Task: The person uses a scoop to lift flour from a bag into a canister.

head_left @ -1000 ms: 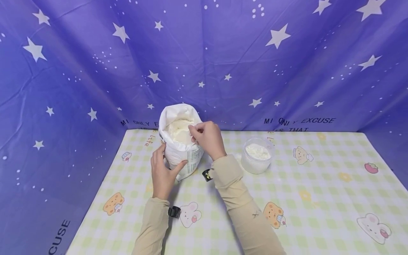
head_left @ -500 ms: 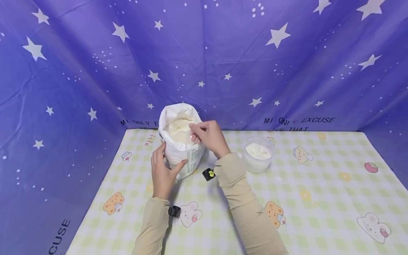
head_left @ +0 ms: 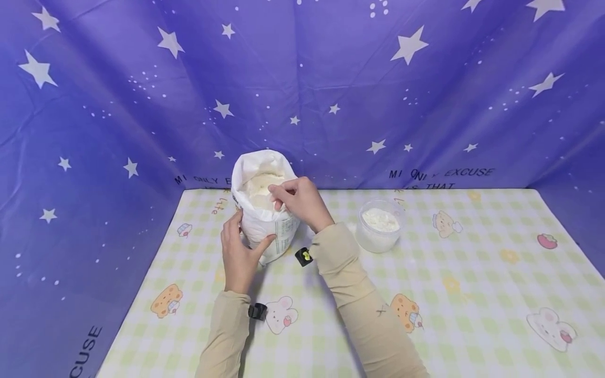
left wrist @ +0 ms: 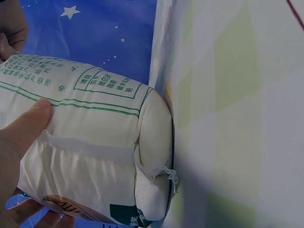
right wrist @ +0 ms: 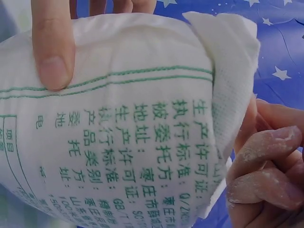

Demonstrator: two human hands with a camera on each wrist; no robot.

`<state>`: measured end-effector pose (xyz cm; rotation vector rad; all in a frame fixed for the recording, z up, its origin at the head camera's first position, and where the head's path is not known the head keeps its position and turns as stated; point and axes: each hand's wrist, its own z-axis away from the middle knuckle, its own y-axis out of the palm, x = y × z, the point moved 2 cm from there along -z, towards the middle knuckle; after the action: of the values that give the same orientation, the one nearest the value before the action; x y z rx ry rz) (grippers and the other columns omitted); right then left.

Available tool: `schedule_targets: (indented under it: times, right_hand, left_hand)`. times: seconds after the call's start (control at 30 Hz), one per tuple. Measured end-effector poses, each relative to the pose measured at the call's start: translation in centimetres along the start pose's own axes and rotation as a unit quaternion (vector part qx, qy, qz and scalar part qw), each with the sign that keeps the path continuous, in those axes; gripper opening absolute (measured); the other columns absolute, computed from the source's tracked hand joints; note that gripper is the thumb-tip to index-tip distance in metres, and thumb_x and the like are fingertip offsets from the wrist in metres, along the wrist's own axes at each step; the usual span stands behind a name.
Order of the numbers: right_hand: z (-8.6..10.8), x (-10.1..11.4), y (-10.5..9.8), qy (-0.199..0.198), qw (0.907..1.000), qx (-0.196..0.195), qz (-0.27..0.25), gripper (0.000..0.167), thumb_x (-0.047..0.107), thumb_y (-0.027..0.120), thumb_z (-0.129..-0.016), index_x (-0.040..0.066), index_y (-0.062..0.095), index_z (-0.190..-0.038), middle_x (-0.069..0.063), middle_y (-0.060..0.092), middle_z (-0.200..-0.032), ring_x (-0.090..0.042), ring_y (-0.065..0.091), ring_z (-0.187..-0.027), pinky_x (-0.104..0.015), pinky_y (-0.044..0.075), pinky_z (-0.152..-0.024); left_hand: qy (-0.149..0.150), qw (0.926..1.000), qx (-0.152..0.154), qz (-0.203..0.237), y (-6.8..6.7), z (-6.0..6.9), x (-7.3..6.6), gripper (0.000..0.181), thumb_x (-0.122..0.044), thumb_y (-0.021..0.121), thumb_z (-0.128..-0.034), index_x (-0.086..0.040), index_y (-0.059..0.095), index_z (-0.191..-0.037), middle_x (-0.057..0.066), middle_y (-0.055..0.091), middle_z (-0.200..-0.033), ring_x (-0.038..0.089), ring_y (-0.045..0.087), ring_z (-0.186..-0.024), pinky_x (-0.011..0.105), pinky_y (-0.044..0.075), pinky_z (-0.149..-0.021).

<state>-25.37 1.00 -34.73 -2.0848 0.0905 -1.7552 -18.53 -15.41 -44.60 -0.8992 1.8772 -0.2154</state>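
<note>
An open white woven bag point(head_left: 269, 231) of white powder stands upright on the table, its rim folded outward. My left hand point(head_left: 240, 257) grips the bag low on its near left side, thumb point(left wrist: 33, 123) in front and fingers around behind. At the bag's mouth, my right hand point(head_left: 302, 202) has thumb and forefinger pinched together. A pale, rounded, scoop-like thing point(head_left: 262, 201) shows just below those fingertips against the powder; its handle is hidden. In the right wrist view, the curled fingers point(right wrist: 266, 185) of the right hand are dusted with powder beside the rim.
Right of the bag stands a clear round tub point(head_left: 378, 239) with white powder heaped in it. A checked cloth point(head_left: 472, 294) with cartoon prints covers the table. Behind hangs a blue star-printed curtain point(head_left: 302, 94).
My right hand has shifted slightly left over the bag's mouth, and the pale rounded thing with it. The left hand keeps its grip. The head view has tilted a little.
</note>
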Motion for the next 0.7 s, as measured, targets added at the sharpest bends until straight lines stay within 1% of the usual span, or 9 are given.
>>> schedule_targets:
  times: [0.07, 0.17, 0.33, 0.43, 0.57, 0.7]
  right_hand:
    - [0.1, 0.0, 0.0, 0.007, 0.9999, 0.01, -0.011, 0.034, 0.03, 0.064, -0.097, 0.001, 0.076, -0.083, 0.002, 0.064, -0.058, -0.007, 0.041, -0.045, -0.019, 0.031, -0.042]
    - [0.2, -0.3, -0.3, 0.017, 0.9988, 0.022, -0.041, 0.033, 0.028, 0.064, -0.097, 0.0, 0.076, -0.084, 0.004, 0.064, -0.058, -0.007, 0.041, -0.045, -0.018, 0.03, -0.042]
    - [0.2, -0.7, -1.0, 0.034, 0.9935, 0.028, -0.105, 0.033, 0.028, 0.064, -0.098, -0.001, 0.076, -0.086, 0.005, 0.065, -0.06, -0.007, 0.044, -0.049, -0.017, 0.036, -0.047]
    - [0.0, -0.9, -1.3, 0.044, 0.9905, 0.027, -0.127, 0.034, 0.028, 0.063, -0.098, -0.001, 0.075, -0.086, 0.004, 0.066, -0.061, -0.007, 0.045, -0.05, -0.018, 0.037, -0.049]
    - [-0.1, -0.7, -1.3, 0.035, 0.993, 0.029, -0.109, 0.034, 0.028, 0.064, -0.097, 0.0, 0.075, -0.084, 0.003, 0.065, -0.061, -0.009, 0.045, -0.049, -0.018, 0.037, -0.049]
    - [0.0, -0.2, -0.9, 0.03, 0.9952, 0.039, -0.085, 0.033, 0.029, 0.064, -0.097, 0.001, 0.075, -0.083, 0.003, 0.065, -0.06, -0.01, 0.044, -0.049, -0.019, 0.036, -0.046]
  left_hand:
    - [0.001, 1.0, 0.0, 0.003, -0.1, 0.0, 0.0, 0.088, -0.03, 0.09, -0.072, -0.006, 0.044, -0.143, 0.015, 0.049, -0.138, 0.031, 0.046, -0.123, 0.038, 0.047, -0.106]
    - [0.005, 0.9999, 0.002, 0.011, -0.2, 0.1, 0.0, 0.088, -0.03, 0.089, -0.0726, -0.005, 0.044, -0.143, 0.015, 0.049, -0.138, 0.032, 0.045, -0.124, 0.041, 0.047, -0.107]
    - [0.008, 0.9998, 0.001, 0.017, -0.1, 0.1, 0.1, 0.089, -0.029, 0.09, -0.0721, -0.005, 0.043, -0.143, 0.016, 0.049, -0.135, 0.032, 0.046, -0.122, 0.044, 0.048, -0.106]
    - [0.014, 0.9998, -0.005, 0.016, -0.1, 0.0, 0.3, 0.09, -0.029, 0.09, -0.0711, -0.004, 0.043, -0.143, 0.017, 0.05, -0.133, 0.032, 0.047, -0.121, 0.044, 0.048, -0.104]
    - [0.022, 0.9996, -0.009, 0.015, 0.0, -0.1, 0.3, 0.091, -0.029, 0.091, -0.0702, -0.003, 0.043, -0.143, 0.018, 0.05, -0.132, 0.033, 0.047, -0.12, 0.044, 0.049, -0.103]
    - [0.02, 0.9996, -0.01, 0.016, 0.1, 0.0, 0.3, 0.092, -0.028, 0.091, -0.0695, -0.002, 0.043, -0.143, 0.018, 0.05, -0.132, 0.033, 0.047, -0.121, 0.045, 0.049, -0.103]
